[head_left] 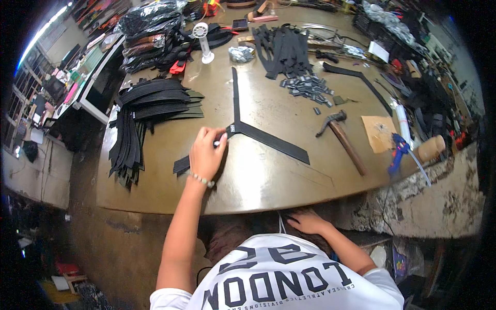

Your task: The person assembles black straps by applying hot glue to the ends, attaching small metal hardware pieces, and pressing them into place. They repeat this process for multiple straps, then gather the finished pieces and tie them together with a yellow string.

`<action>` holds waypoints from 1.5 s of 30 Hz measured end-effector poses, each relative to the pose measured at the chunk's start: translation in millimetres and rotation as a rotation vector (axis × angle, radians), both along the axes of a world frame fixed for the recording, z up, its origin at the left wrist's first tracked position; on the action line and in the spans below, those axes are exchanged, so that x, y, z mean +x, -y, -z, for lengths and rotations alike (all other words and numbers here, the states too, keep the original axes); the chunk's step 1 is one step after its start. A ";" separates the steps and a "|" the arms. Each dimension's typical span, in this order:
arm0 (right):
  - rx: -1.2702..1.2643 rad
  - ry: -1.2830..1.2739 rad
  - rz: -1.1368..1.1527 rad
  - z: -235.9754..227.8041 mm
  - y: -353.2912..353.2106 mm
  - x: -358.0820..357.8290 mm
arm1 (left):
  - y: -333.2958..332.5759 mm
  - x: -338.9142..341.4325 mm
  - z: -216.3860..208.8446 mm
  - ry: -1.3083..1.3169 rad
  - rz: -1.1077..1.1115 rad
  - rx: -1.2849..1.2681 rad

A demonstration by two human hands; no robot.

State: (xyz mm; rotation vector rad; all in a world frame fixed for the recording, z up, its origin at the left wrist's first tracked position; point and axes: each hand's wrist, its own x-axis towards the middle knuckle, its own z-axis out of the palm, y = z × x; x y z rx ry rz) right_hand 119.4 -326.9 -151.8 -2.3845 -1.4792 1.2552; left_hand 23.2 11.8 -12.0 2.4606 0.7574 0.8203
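A Y-shaped black strap (271, 142) lies on the table, with one arm pointing away, one to the near right and one to the near left. A small pale label sits close to where its arms meet. My left hand (206, 150) is closed on the near-left arm beside that junction, thumb and fingers pinched together and partly covering it. A small pale spot shows at the fingertips, too small to name. Below the table's front edge, my right hand (305, 222) rests on my lap, fingers stretched out, holding nothing.
Stacked black straps (155, 98) lie at left. A hammer (345, 137), brown sheet (378, 133) and blue glue gun (398, 152) are at right. Farther back are small metal pieces (306, 88), more straps (284, 49), a bent black strap (356, 73) and a white fan (203, 44).
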 end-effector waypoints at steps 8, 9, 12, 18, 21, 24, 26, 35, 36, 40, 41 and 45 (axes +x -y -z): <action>1.079 0.746 0.704 -136.5 13.9 76.2 | 2.0 28.7 6.2 -0.218 0.140 -0.046; 0.980 0.992 0.612 -135.5 1.8 98.7 | 7.8 27.2 7.0 -0.172 0.155 -0.036; 0.550 0.947 0.569 -132.7 -31.6 140.5 | 21.2 16.0 6.7 -0.098 0.089 -0.019; 0.738 0.294 0.653 -189.9 -96.4 104.0 | 29.9 -1.2 9.0 -0.094 0.049 -0.134; 0.856 0.134 0.376 -180.2 -136.9 59.4 | 29.8 -3.0 11.1 -0.014 0.051 -0.170; 0.656 0.342 0.202 -173.9 -153.5 47.7 | 30.0 -3.6 10.7 0.040 0.063 -0.196; 0.689 0.306 0.257 -174.1 -153.8 44.5 | 30.6 -3.4 9.9 0.020 0.046 -0.220; 0.582 0.365 0.467 -181.5 -118.4 68.1 | 37.0 0.1 8.6 -0.150 0.034 -0.089; 0.697 0.428 0.547 -177.4 -101.1 73.1 | 38.2 1.3 9.1 -0.182 0.043 -0.016; 0.732 0.795 0.691 -162.8 -22.7 108.2 | 39.0 6.0 -1.7 -0.362 0.114 0.212; 0.684 0.892 0.695 -160.2 -9.6 118.3 | 38.5 7.3 -8.2 -0.440 0.164 0.226; 0.883 0.970 0.526 -156.0 -7.7 134.9 | 49.8 4.8 -41.3 -0.087 0.334 -0.038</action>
